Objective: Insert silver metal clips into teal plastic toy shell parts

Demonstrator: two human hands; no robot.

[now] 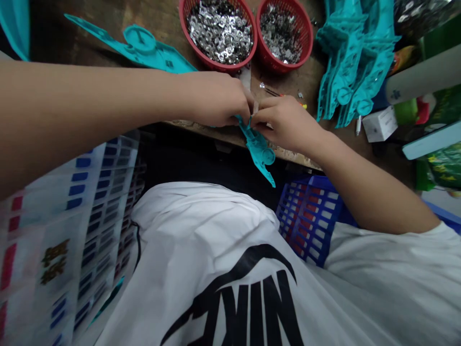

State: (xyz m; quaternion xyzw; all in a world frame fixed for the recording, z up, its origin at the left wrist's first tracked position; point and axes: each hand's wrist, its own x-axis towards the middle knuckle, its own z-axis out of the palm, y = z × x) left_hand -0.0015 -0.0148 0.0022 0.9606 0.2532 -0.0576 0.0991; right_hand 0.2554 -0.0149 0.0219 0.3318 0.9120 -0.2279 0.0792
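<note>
Both of my hands meet at the table's near edge over a turquoise plastic part (260, 148), whose pointed end with a round boss hangs down past the edge. My left hand (225, 98) has its fingers closed around the upper end of this part. Pinched together, the fingers of my right hand (284, 119) touch the same end from the other side; whatever small thing may be between them is hidden. Just beyond my hands stand a red basket (218, 68) full of small shiny metal clips and a second red basket (284, 66) with similar small metal pieces.
Another turquoise part (144, 45) lies at the back left. Stacked turquoise parts (355, 57) are at the right, near a small white box (380, 125). Tweezers (272, 91) lie behind my right hand. Below the table are a white crate (90, 211) and a blue crate (309, 216).
</note>
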